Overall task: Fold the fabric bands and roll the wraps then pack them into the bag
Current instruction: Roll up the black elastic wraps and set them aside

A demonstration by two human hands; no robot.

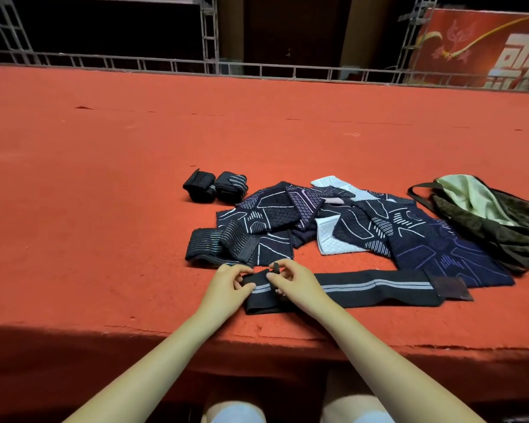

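Lying flat near the front edge of the red bench [104, 193], long black wrap [376, 288] stretching left to right, left hand [226, 288] and right hand [293, 282] pinching its left end, far end partly overlapping the patterned bands [425, 236], bag [486, 215] cut off at right.

- long black elastic wrap with grey stripes [376, 286] runs off to the right from under both hands
- pile of dark patterned fabric bands [333, 224] just behind the hands
- two rolled black wraps [216, 186] further back, slightly left
- olive drawstring bag [486, 215] far right
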